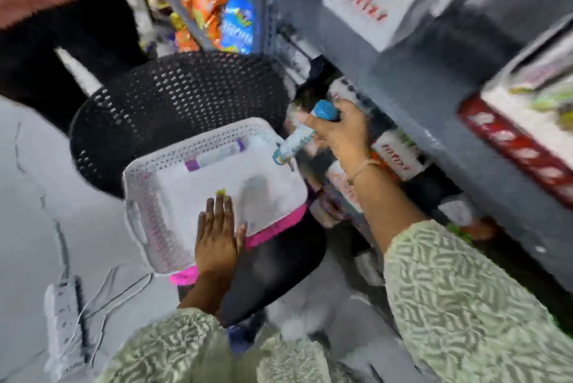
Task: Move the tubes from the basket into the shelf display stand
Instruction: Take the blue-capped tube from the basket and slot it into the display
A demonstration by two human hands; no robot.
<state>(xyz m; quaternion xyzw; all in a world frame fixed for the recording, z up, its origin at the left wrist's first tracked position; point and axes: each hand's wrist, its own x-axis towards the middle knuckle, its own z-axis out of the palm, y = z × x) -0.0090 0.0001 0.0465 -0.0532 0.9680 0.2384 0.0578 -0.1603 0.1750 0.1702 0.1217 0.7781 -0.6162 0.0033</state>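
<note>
Now the right hand (338, 131) is wrapped tight around a blue-capped tube (305, 131), carrying it off the white perforated basket (148, 221) toward the crowded lower shelf (397, 153), while the left hand (218, 235) lies flat and open on the basket's near rim, gripping nothing. One purple-ended tube (217, 154) is left inside, and that basket perches half off the black chair (173, 94), so a nudge could tip it. Writing is blur-smeared: red script on a white box (369, 3) up top, not legible.
</note>
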